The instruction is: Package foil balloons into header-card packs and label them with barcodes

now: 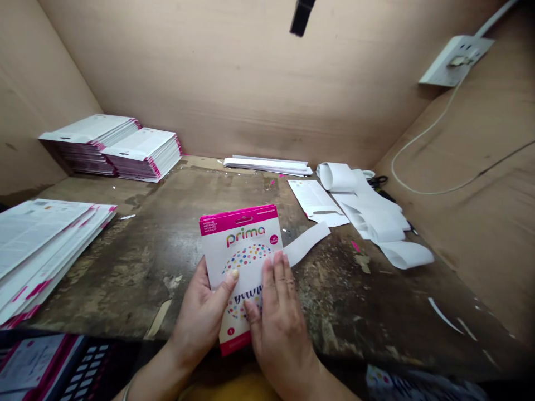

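Observation:
A small stack of white and pink "prima" packets (251, 228) is held upright and slightly tilted above the table's front edge. My left hand (204, 306) is closed on its left side, thumb on the front and fingers behind. Across the middle of the front packet runs a white paper strip (307, 242), its loose end sticking out to the right. My right hand (280, 312) lies on the front with its fingers stretched flat over the strip, pressing it against the packets. Part of the printed lettering is covered by the strip and fingers.
Packet stacks stand at the back left (146, 153), with a loose pile (50, 239) nearer. Folded white strips (376, 217) spread at right beside a lone packet (315, 197) and scissors (379, 180). A cable (395, 161) hangs from the wall socket (455, 60).

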`<move>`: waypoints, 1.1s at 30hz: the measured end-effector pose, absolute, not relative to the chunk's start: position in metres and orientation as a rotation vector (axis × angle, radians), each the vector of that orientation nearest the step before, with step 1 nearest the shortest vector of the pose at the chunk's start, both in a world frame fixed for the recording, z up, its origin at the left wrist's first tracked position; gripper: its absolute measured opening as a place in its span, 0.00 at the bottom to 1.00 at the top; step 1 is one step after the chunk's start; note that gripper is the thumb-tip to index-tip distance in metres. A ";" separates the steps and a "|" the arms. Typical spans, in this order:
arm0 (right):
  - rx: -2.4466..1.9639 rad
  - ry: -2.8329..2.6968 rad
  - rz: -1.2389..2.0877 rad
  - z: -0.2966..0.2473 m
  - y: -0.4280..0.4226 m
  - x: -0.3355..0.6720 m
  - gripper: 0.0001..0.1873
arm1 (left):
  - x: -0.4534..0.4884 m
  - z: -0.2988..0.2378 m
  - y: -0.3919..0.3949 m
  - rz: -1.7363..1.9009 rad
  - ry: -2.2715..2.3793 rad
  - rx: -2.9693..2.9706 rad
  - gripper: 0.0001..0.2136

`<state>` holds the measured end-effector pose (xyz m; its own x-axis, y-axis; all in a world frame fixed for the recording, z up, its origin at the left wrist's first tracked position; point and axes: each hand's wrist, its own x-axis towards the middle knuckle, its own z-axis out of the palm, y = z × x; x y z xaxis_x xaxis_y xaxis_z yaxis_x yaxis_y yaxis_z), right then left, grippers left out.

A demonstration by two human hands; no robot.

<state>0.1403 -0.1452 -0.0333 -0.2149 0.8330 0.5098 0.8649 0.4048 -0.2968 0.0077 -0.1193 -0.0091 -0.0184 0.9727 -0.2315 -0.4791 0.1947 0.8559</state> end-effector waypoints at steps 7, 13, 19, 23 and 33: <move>-1.451 -1.471 0.822 -0.017 -0.126 0.158 0.33 | 0.000 -0.010 -0.118 1.205 0.918 0.545 0.29; -0.992 -0.732 1.854 0.003 -0.112 0.175 0.20 | -0.001 -0.007 -0.120 1.156 0.866 0.489 0.28; -0.856 -0.659 2.064 0.002 -0.112 0.188 0.21 | 0.005 -0.008 -0.119 1.165 0.806 0.529 0.27; -0.868 -0.582 2.012 0.001 -0.108 0.192 0.21 | -0.004 -0.006 -0.116 1.154 0.820 0.493 0.23; -0.889 -0.303 2.030 -0.010 -0.107 0.193 0.27 | -0.004 -0.018 -0.115 1.019 0.777 0.233 0.13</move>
